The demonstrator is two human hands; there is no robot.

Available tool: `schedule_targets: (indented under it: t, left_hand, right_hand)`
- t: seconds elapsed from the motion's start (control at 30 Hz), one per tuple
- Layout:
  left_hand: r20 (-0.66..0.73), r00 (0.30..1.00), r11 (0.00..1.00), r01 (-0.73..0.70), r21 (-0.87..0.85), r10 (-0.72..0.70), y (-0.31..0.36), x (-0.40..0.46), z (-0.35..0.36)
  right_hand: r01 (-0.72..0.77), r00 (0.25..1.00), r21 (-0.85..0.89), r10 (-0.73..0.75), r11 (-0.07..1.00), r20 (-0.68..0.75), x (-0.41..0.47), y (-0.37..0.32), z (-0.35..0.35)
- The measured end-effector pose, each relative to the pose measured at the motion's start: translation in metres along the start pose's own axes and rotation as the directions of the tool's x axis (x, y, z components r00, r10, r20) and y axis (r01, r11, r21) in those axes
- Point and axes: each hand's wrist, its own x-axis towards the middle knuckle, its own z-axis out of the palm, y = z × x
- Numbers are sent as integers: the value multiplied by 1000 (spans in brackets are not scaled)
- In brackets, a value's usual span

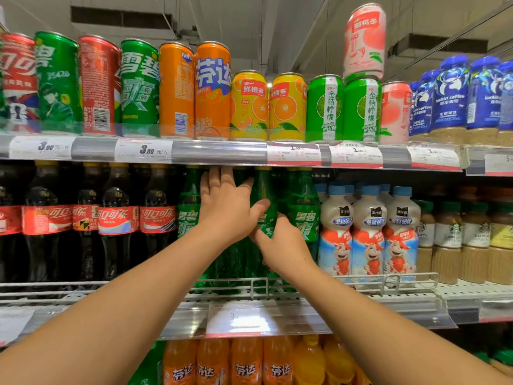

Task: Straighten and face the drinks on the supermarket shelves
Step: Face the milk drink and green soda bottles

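Supermarket drinks aisle, stocked shelves (222,295) of cans (212,90) and bottles (158,218), price labels (143,150) on shelf edges

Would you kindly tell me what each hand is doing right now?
Left hand: open, straight fingers and thumb against the green Sprite bottle.
Right hand: fingers hidden behind the same bottle, grip cannot be told.

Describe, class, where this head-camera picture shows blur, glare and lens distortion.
Head view: the pink peach can stacked on the top row is smeared by blur; glare whitens the price tag under the green Sprite bottles; wide-angle distortion bows the top shelf edge and tilts the cola cans at the left inward; the left hand is fairly sharp.
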Motion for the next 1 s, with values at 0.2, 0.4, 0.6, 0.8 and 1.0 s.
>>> schedule_targets:
  t: [0.2, 0.4, 0.6, 0.8, 1.0]
  left_hand:
    - [3, 998, 991, -62, 119, 62, -9, 1, 7]
    - [-64, 987, 975, -134, 176, 148, -19, -1, 10]
    - [-156, 969, 977, -171, 128, 190, -21, -19, 6]
    - [-277, 906, 944, -330, 9, 320, -16, -76, 22]
    - [-118, 924, 931, -362, 42, 365, -7, -115, 43]
  right_hand:
    - [-25, 1000, -65, 25, 998, 12, 1, -3, 6]
    - [-219, 966, 86, 204, 972, 160, 7, -11, 0]
    - [-214, 970, 138, 194, 967, 144, 1, -16, -4]
    - [33, 999, -18, -33, 999, -16, -24, 1, -7]
    - [389, 910, -211, -410, 897, -66, -69, 65, -42]
